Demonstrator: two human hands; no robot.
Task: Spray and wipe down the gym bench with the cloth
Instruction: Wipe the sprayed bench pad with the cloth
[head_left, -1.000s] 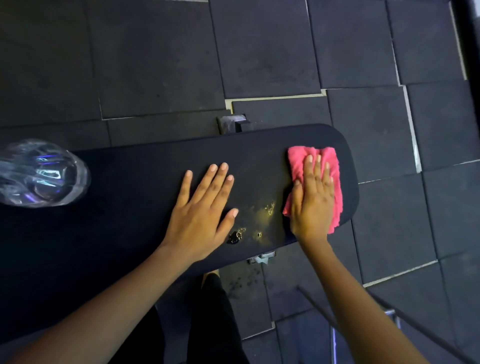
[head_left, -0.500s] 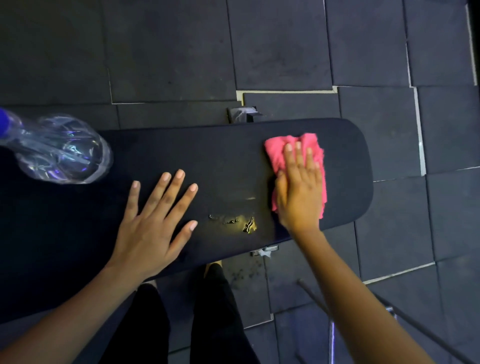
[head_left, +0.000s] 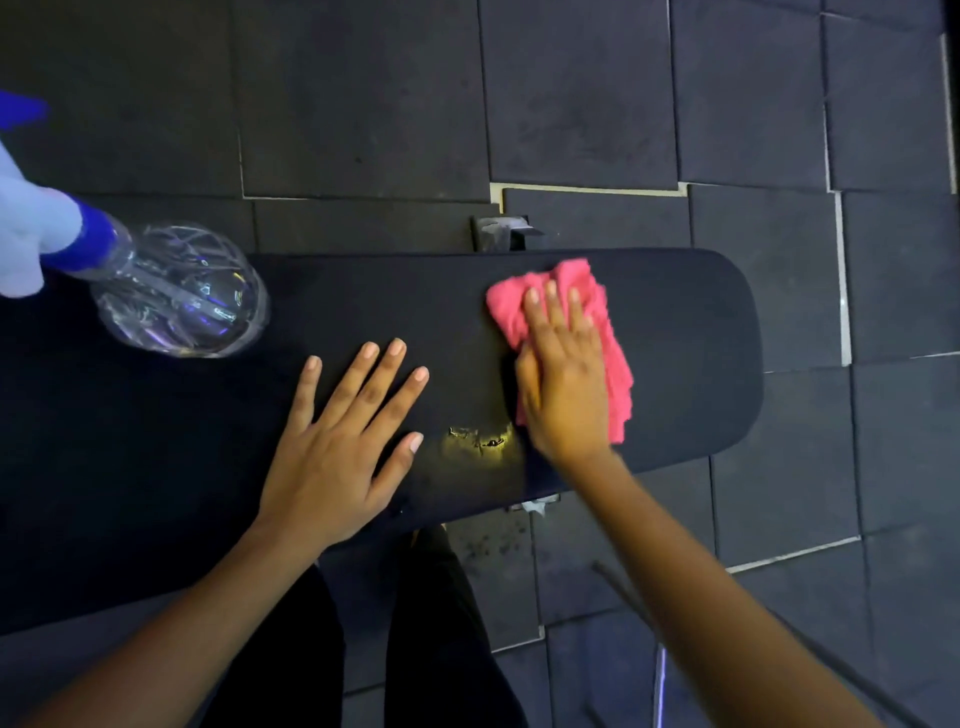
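Head camera, looking down on the black gym bench (head_left: 691, 338), set across dark floor tiles (head_left: 363, 104). Pressing the pink cloth (head_left: 615, 374) onto the pad near its rounded right end with the right hand (head_left: 563, 384), fingers straight, nothing gripped. Resting the left hand (head_left: 332, 457) flat and spread mid-bench, holding nothing, just left of wet streaks (head_left: 478, 436). Farther left on the pad, a clear spray bottle (head_left: 182, 301), apart from both hands.
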